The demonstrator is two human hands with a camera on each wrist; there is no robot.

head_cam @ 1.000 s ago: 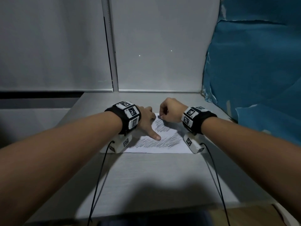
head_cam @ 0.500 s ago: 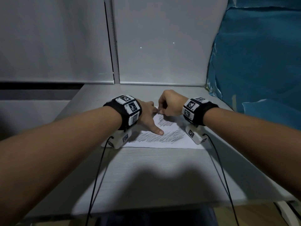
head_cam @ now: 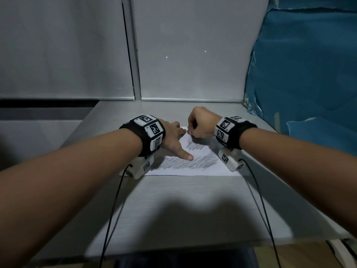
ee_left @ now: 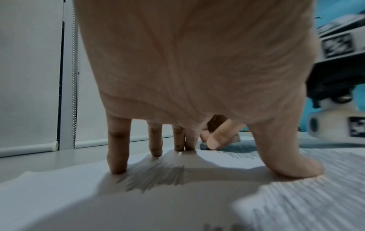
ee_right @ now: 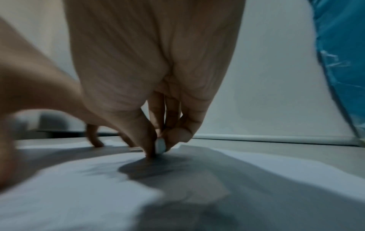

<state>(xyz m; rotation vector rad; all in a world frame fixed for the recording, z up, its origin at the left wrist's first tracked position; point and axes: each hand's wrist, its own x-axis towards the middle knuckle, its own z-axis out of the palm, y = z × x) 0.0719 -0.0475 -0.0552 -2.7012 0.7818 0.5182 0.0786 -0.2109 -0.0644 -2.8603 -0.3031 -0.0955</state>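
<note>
A white sheet of paper (head_cam: 185, 170) covered with grey pencil shading lies on the grey table (head_cam: 173, 206). My left hand (head_cam: 174, 140) presses flat on the sheet, fingers spread and straight, thumb tip on the shading; its fingertips (ee_left: 117, 168) touch the paper (ee_left: 59, 184). My right hand (head_cam: 199, 122) is curled at the sheet's far edge and pinches a small white eraser (ee_right: 160, 146) between thumb and fingers, its lower end on the paper (ee_right: 69, 195). In the left wrist view the eraser (ee_left: 234, 139) shows beyond the fingers.
White roller blinds (head_cam: 193, 55) close the back of the table, a bead chain (head_cam: 135, 55) hanging between them. A blue plastic sheet (head_cam: 309, 74) covers the right side. Two black cables (head_cam: 112, 209) run from the wrist cameras over the table's front edge.
The right hand with the eraser has shifted slightly along the paper's far edge. The left hand stays pressed on the sheet. The head view has tilted a little.
</note>
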